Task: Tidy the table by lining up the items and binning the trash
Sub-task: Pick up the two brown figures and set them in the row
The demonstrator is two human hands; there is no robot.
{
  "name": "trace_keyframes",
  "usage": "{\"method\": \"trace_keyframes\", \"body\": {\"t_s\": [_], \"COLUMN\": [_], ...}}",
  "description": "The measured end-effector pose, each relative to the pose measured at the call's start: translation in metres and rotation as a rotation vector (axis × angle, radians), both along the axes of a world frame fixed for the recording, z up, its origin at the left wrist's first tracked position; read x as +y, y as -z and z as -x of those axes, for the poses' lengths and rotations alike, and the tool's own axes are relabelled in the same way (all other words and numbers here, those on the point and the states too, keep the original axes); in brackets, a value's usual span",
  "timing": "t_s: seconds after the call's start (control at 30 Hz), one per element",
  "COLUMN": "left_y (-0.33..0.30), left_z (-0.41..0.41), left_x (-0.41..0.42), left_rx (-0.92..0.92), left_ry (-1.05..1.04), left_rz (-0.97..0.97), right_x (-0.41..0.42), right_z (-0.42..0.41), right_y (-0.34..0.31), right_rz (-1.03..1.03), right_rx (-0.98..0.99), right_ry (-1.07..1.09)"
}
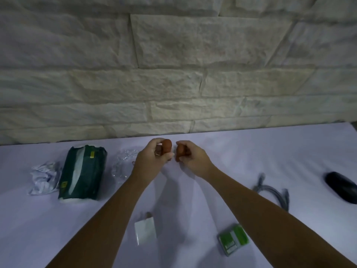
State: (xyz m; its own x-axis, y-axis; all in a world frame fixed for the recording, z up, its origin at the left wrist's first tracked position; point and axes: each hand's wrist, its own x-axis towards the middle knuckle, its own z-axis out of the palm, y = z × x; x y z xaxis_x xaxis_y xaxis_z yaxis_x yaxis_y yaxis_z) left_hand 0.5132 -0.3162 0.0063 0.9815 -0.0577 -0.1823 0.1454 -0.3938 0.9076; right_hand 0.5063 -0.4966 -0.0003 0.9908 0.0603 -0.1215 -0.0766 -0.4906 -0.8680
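**Two brown pieces up at the back of the bench**

Up near the stone wall (173, 64), both hands are working above the bench (251, 151). Left hand (152, 158) is wrapping its grip around an upright brown rounded piece (167, 146), with something small and darker tucked under the fingers; what that is I cannot tell. Right hand (193, 156) is closing its grip on a second brown piece (180, 152), just beside the first, the two nearly touching.

Everything else is waiting. Far left, the crumpled paper (45, 178) is sitting against the dark green packet (83, 174), and a clear plastic wrapper (123, 163) is lying just beside the left wrist. Nearer the person, a white charger (144, 231) and a small green-and-grey pack (233, 239) are lying apart and skewed. Off right, a grey cable (276, 190) is curling loosely, with a black case (342, 190) at the edge.

Nothing looks lined up yet, and the paper and wrapper look like the trash; no bin is showing.

Risks from here, as I'm judging them: those rounded pieces may be rolling once set down, spoiling any row. The left forearm is passing close over the wrapper, so a pull back could be dragging it along. The dim light is making small things easy to miss.
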Motion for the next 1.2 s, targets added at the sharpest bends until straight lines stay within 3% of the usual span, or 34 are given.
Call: {"method": "trace_keyframes", "body": {"t_s": [0.23, 0.43, 0.7, 0.97, 1.2], "left_y": [0.024, 0.031, 0.026, -0.003, -0.019], "left_z": [0.0, 0.011, 0.016, 0.046, 0.126], "left_x": [0.004, -0.001, -0.012, 0.008, 0.034], "left_rx": [-0.176, -0.349, -0.313, -0.266, -0.21], "left_ry": [0.176, 0.201, 0.157, 0.091, 0.139], "left_rz": [-0.23, -0.27, -0.3, -0.264, -0.334], "right_x": [-0.002, -0.003, -0.002, -0.024, -0.077], "right_z": [0.005, 0.019, 0.022, 0.036, 0.107], "right_y": [0.018, 0.03, 0.034, 0.026, -0.003], "right_rz": [0.053, 0.055, 0.063, 0.077, 0.207], "right_rx": [-0.234, -0.329, -0.295, -0.068, -0.155], "right_ry": [-0.137, -0.111, -0.102, 0.003, 0.081]}}
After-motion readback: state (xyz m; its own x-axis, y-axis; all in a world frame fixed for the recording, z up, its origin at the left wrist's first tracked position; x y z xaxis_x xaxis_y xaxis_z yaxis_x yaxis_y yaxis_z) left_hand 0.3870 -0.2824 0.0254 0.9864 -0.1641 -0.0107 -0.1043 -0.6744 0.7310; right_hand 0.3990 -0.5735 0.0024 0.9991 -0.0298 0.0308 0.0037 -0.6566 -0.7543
